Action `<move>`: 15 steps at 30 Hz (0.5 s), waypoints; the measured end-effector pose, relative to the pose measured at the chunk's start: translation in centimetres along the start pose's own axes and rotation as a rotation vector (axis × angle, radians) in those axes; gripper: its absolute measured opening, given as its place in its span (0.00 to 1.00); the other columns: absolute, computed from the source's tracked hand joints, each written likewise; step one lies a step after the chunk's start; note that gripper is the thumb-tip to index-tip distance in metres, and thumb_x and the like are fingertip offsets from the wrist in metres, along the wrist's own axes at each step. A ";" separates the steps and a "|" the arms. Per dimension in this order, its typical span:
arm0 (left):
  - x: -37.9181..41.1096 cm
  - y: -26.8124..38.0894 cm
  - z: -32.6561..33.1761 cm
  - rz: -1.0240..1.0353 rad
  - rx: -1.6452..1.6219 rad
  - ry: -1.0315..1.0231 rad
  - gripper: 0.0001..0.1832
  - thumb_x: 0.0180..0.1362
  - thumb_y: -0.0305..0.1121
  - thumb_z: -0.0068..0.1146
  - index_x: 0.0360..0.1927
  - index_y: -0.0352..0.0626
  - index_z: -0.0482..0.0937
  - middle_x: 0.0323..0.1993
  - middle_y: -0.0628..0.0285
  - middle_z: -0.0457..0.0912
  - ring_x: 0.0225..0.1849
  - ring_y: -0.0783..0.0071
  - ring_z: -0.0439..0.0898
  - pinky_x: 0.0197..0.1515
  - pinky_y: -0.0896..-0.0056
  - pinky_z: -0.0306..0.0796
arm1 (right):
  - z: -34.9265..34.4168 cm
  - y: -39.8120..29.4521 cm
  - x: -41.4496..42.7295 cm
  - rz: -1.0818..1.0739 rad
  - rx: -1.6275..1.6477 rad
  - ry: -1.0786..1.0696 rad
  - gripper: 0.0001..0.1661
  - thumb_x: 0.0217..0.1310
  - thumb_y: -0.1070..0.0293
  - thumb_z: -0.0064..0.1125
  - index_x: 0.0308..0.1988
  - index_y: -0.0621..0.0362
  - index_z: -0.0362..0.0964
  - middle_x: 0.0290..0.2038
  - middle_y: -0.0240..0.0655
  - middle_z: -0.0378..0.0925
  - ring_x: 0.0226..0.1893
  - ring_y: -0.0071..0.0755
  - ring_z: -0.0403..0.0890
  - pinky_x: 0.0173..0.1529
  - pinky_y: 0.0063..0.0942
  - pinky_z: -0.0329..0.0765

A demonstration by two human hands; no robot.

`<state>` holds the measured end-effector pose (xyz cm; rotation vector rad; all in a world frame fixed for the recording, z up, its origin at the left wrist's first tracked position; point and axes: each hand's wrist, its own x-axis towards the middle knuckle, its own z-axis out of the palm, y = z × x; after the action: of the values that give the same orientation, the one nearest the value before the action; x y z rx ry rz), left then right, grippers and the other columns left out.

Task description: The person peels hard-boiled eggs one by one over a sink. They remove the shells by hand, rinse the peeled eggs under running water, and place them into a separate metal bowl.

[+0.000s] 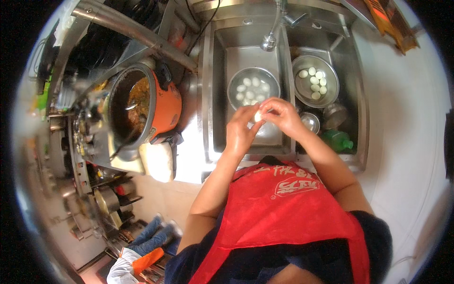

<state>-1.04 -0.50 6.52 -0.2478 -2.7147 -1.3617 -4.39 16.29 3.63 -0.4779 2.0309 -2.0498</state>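
Between the fingertips of my left hand and my right hand is a white egg, partly covered by the fingers. Both hands are over the near edge of a steel bowl in the left sink basin. Several white eggs sit in cloudy water inside that bowl. A second steel bowl, in the right basin, holds several smooth, pale eggs. Whether the held egg still has any shell on it is too small to tell.
A faucet hangs over the left basin. The right basin holds a small metal bowl and a green plastic bottle. Left of the sink stands an orange cooker with brown liquid inside. Another person is at lower left.
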 end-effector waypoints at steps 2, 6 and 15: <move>0.1 0.7 -0.3 0.014 0.022 -0.011 0.25 0.45 0.27 0.70 0.50 0.40 0.79 0.45 0.53 0.79 0.43 0.63 0.81 0.43 0.68 0.77 | -0.2 -0.4 -0.1 -0.016 -0.063 -0.012 0.05 0.55 0.75 0.59 0.34 0.63 0.72 0.40 0.37 0.75 0.39 0.33 0.79 0.41 0.28 0.76; -0.1 0.8 -0.3 -0.006 0.038 -0.008 0.25 0.45 0.27 0.70 0.50 0.40 0.79 0.45 0.52 0.79 0.42 0.64 0.82 0.44 0.68 0.77 | 0.1 -1.3 -0.2 -0.186 -0.335 -0.010 0.05 0.56 0.76 0.56 0.34 0.63 0.68 0.38 0.41 0.74 0.41 0.41 0.77 0.45 0.32 0.74; -0.2 -0.2 0.6 -0.058 -0.196 0.046 0.25 0.45 0.28 0.70 0.50 0.39 0.79 0.41 0.53 0.79 0.37 0.62 0.81 0.39 0.68 0.75 | 1.0 0.5 -0.8 -0.106 -0.082 0.127 0.05 0.59 0.77 0.53 0.36 0.63 0.66 0.38 0.42 0.74 0.41 0.40 0.77 0.46 0.30 0.73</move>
<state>-0.90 -0.12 5.97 -0.1503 -2.5719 -1.6308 -3.31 15.63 3.12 -0.4907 2.2147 -2.1139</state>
